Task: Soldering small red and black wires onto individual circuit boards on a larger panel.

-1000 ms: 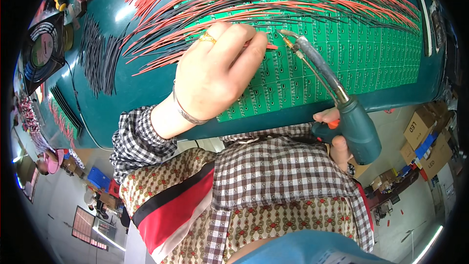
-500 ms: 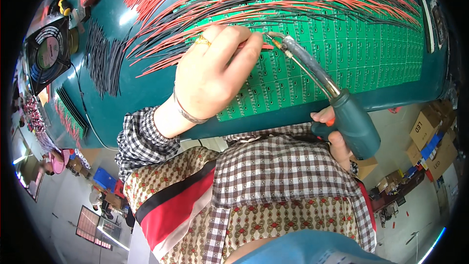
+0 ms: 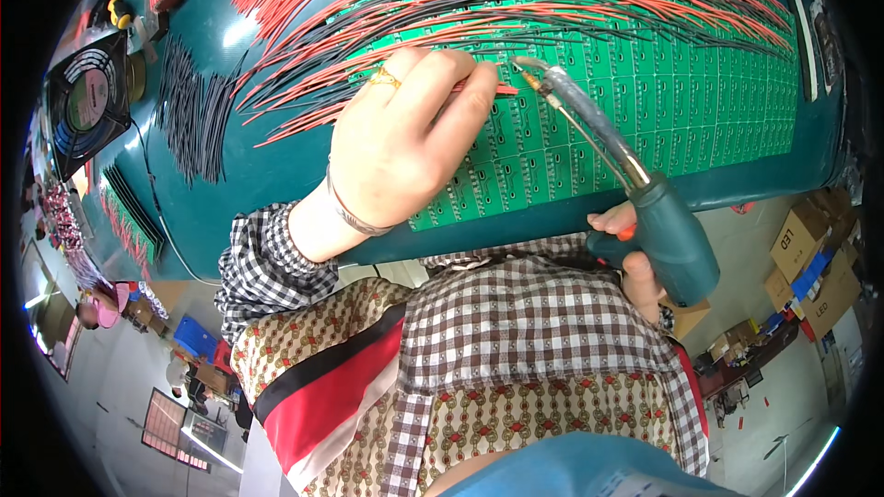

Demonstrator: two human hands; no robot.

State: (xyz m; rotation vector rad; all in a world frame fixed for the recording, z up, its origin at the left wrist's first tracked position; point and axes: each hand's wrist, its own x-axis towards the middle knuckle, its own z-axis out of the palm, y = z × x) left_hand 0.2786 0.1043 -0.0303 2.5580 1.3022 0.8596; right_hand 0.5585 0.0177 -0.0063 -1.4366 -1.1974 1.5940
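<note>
The left hand (image 3: 405, 143) is closed, with fingers bent over the green circuit boards (image 3: 645, 120), and it grips a red wire (image 3: 506, 89), whose end sticks out beside the forefinger; the right hand (image 3: 642, 283) is wrapped around the handle of a green soldering gun (image 3: 677, 244), near the front edge of the table (image 3: 552, 212); the gun's tip points to the left, just beside the red end, but I cannot tell if it touches a board; red and black wires (image 3: 552, 14) lie across the upper boards; a black fan (image 3: 89, 99) stands at far left.
</note>
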